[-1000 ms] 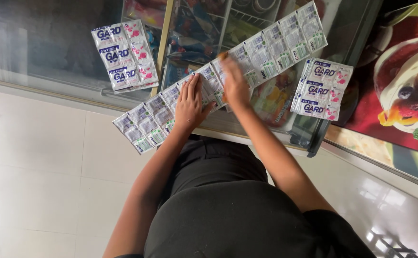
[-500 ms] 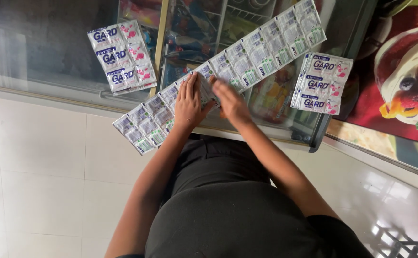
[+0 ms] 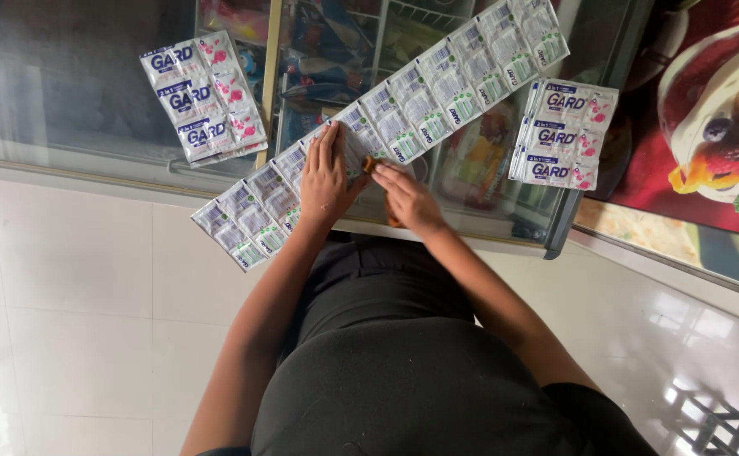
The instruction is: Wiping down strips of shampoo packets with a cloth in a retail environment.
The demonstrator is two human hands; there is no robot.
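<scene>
A: What lies far left on the glass top (image 3: pixel 91 127)?
B: A small sachet stack (image 3: pixel 203 95).

A: And the hands?
B: The left hand (image 3: pixel 326 173) lies flat, fingers spread, on a long sachet strip (image 3: pixel 437 93) running diagonally. The right hand (image 3: pixel 407 196) is just beside it, fingers curled at the strip's near edge; grip unclear.

A: Further right?
B: Another stack (image 3: pixel 562 135).
</scene>
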